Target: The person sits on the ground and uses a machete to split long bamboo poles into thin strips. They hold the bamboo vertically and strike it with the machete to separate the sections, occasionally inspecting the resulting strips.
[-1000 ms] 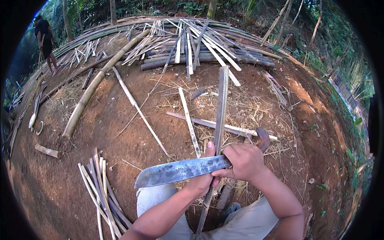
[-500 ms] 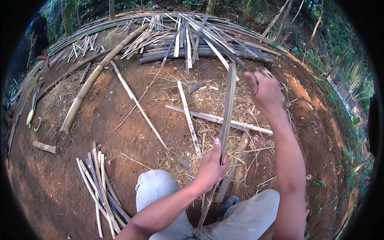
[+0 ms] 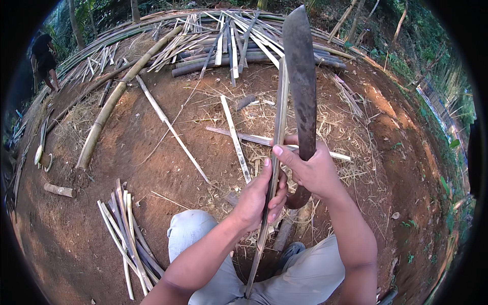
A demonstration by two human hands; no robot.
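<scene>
Clasping the strip [image 3: 280,101], the left hand [image 3: 255,199] could get cut if the knife [image 3: 300,71] clenched in the right hand [image 3: 319,172] slips.

no texts, labels, brands, numbers or signs can be read anywhere in the frame.
</scene>
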